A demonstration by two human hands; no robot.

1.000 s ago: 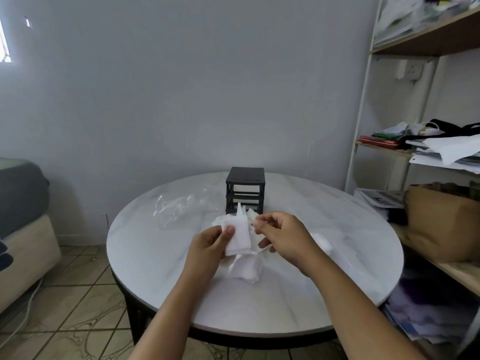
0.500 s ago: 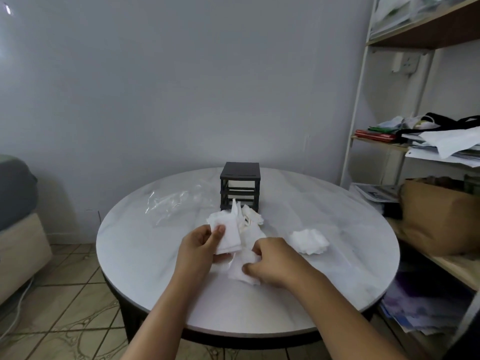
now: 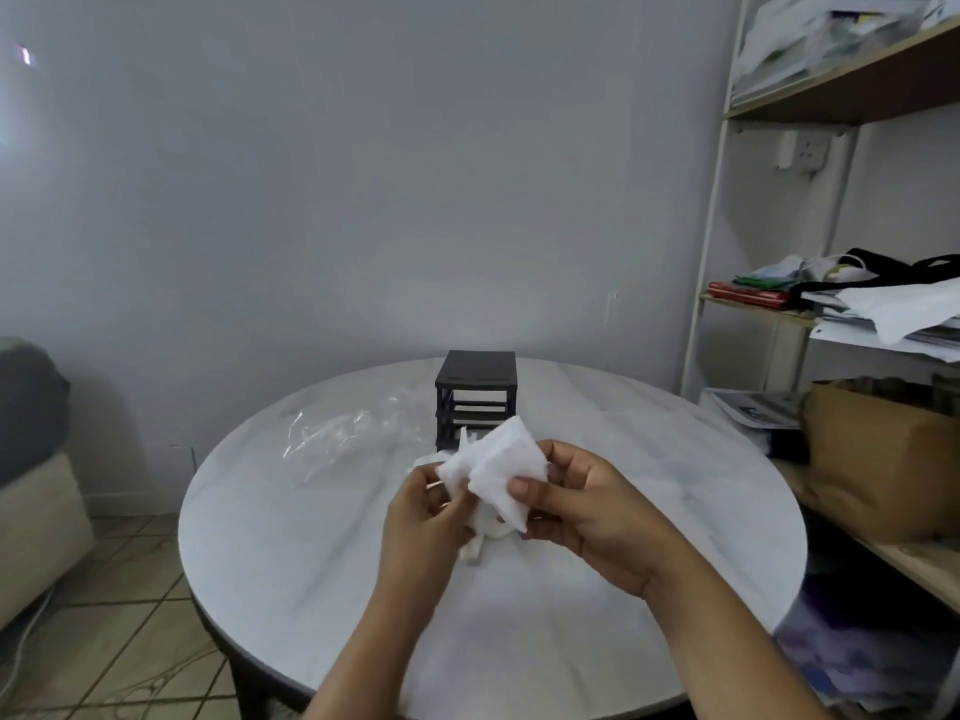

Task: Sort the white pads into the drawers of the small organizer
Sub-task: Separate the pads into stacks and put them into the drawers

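Observation:
A small black organizer [image 3: 476, 394] with stacked drawers stands at the far middle of the round marble table [image 3: 311, 537]. Just in front of it, above the table, both hands hold white pads [image 3: 501, 462]. My left hand [image 3: 421, 517] grips the pads' left edge with curled fingers. My right hand [image 3: 582, 506] pinches a pad with its thumb on top. More white pad material [image 3: 475, 545] hangs or lies below the hands, partly hidden. The organizer's lower drawers are covered by the pads.
A crumpled clear plastic bag [image 3: 337, 433] lies on the table left of the organizer. A shelf unit [image 3: 831, 314] with papers, bags and a brown box [image 3: 878, 459] stands close on the right. A couch [image 3: 31, 459] sits at the left over tiled floor.
My right hand has risen from the table with a pad and met the left hand's pads in front of the organizer. The loose pad heap at the right is out of sight.

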